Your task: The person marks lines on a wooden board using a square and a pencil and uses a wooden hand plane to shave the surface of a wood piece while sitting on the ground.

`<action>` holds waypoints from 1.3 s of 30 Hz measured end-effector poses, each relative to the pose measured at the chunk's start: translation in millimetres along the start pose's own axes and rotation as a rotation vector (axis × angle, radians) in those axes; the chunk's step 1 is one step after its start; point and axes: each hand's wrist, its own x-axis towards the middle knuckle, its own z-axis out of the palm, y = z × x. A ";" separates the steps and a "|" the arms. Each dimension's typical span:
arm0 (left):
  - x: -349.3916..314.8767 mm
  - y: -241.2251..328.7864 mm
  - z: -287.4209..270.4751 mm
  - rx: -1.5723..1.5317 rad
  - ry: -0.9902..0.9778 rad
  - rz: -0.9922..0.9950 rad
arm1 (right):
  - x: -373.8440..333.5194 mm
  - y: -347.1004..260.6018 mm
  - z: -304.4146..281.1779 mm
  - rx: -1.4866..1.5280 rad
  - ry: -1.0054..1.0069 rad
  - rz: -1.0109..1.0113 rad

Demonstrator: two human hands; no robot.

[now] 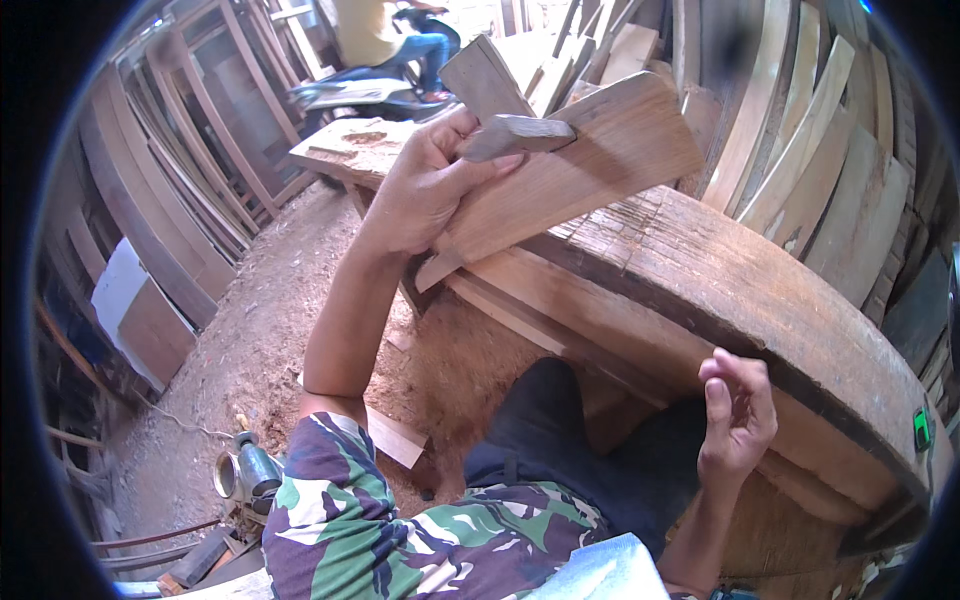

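Observation:
My left hand [425,190] is raised over the near-left part of the workbench, closed on a wooden piece. This wooden piece [590,165] has a flat, light brown board face with a notched lower-left end. A short, greyish bar juts from its face, with my thumb just below. Another flat wooden part [486,82] rises behind it; how they join is hidden. My right hand [738,415] hovers at the bench's front edge, fingers loosely curled and thumb apart, with nothing visible in it. The workbench [740,250] is a thick, worn wooden slab.
Planks [790,150] lean beyond the bench, and wooden frames [190,110] stand at the left. A small green-and-black device [921,428] lies at the bench's right end. A power tool [258,472] sits lower left on the dusty floor. Farther off, a person [375,40] sits on a motorbike.

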 end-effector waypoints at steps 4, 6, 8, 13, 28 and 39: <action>-16.8 -3.5 -9.5 -0.318 -0.032 -0.045 | 53.1 -15.5 26.7 -0.184 0.010 -0.341; -25.5 -0.9 -8.5 -0.449 -0.042 -0.069 | 76.2 -23.6 39.3 -0.236 0.046 -0.391; -34.4 0.4 2.7 -0.584 -0.086 -0.024 | 92.7 -27.5 45.8 -0.316 0.078 -0.378; -47.8 -15.8 -4.9 -0.794 -0.068 -0.013 | 117.2 -12.7 51.4 -0.245 -0.096 -0.235; -64.1 -57.7 -0.5 -1.368 -0.288 -0.117 | 113.5 -17.3 21.6 0.014 -0.285 -0.150; -81.9 -63.0 47.7 -1.538 -0.335 -0.331 | 85.1 -44.1 46.6 0.220 -0.390 -0.038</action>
